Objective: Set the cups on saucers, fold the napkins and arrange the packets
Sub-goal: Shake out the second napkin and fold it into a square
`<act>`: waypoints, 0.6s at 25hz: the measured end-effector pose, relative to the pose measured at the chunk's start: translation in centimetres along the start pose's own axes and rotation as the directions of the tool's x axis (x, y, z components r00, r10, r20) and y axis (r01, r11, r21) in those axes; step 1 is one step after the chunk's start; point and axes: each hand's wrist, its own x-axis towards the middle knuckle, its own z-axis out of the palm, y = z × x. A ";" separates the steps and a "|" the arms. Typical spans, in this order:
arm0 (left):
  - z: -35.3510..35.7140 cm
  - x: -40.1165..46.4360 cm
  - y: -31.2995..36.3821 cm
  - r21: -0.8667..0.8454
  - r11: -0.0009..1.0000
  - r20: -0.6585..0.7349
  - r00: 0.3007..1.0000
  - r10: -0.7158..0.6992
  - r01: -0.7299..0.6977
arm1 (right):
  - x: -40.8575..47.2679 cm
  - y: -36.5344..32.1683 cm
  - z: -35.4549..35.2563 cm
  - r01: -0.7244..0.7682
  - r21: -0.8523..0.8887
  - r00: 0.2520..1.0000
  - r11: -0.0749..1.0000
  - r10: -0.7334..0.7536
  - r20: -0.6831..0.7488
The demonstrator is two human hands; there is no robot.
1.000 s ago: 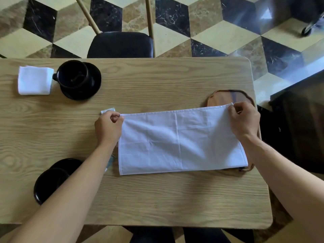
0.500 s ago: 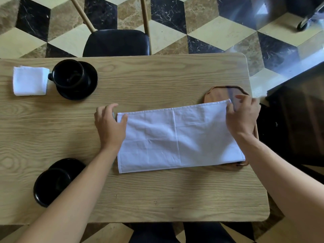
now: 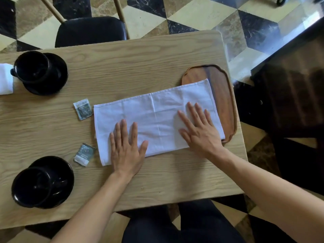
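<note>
Both hands, left hand (image 3: 126,151) and right hand (image 3: 199,130), lie flat with fingers released and spread, grasping nothing, on the white napkin (image 3: 157,116) folded lengthwise across the desk (image 3: 122,72), its right end overlapping the wooden tray (image 3: 226,95).

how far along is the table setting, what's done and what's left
Done: both black cups sit on saucers, far cup and near cup, and one folded napkin lies beside the far one. In hand: the left hand and right hand press flat on the second napkin, folded into a long strip and partly over the wooden tray. Left: finishing its folds and arranging the two packets, and, lying loose.
</note>
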 end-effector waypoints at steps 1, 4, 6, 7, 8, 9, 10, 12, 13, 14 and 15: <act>0.3 -0.7 -1.1 0.004 1.000 -0.010 1.000 0.013 -0.013 | -0.5 1.4 0.0 -0.026 -0.001 1.000 1.000 0.026 0.017; 0.3 -2.5 -4.1 -0.008 0.999 -0.014 0.999 0.032 -0.032 | -1.4 3.4 -0.1 -0.023 -0.017 0.999 1.000 0.024 0.045; 0.1 -3.0 -5.0 -0.004 0.999 -0.012 0.999 0.037 -0.037 | -1.5 3.5 -0.2 -0.016 -0.016 0.999 1.000 0.017 0.047; 0.0 -3.0 -5.1 -0.001 0.999 -0.007 0.999 0.038 -0.038 | -1.5 3.4 -0.4 -0.019 -0.005 0.999 1.000 0.019 0.051; -0.2 -3.0 -5.1 -0.007 0.999 0.005 0.999 0.040 -0.040 | -1.5 3.3 -0.5 -0.022 0.011 0.998 1.000 0.022 0.055; -0.4 -3.0 -4.9 -0.016 0.999 0.013 0.999 0.041 -0.040 | -1.5 3.2 -0.8 -0.024 0.030 0.998 0.999 0.022 0.057; -0.6 -2.9 -4.6 -0.026 0.999 0.015 0.999 0.034 -0.033 | -1.5 3.1 -1.2 -0.021 0.059 0.998 0.998 0.018 0.057; -1.2 -3.0 -3.8 -0.045 0.999 0.003 1.000 0.001 -0.001 | -1.9 2.9 -2.1 -0.031 0.163 0.999 0.986 0.029 0.017; -1.5 -3.0 -2.9 -0.054 0.999 -0.025 1.000 0.004 -0.006 | -2.4 2.8 -2.6 -0.071 0.224 0.996 0.972 0.083 -0.042; -1.9 -2.9 -1.6 -0.061 0.997 -0.066 0.997 0.040 -0.044 | -3.0 2.8 -3.0 -0.142 0.279 0.978 0.950 0.178 -0.107; -2.2 -2.7 0.2 -0.074 0.991 -0.112 0.989 0.100 -0.109 | -3.8 2.9 -3.3 -0.239 0.327 0.942 0.915 0.300 -0.152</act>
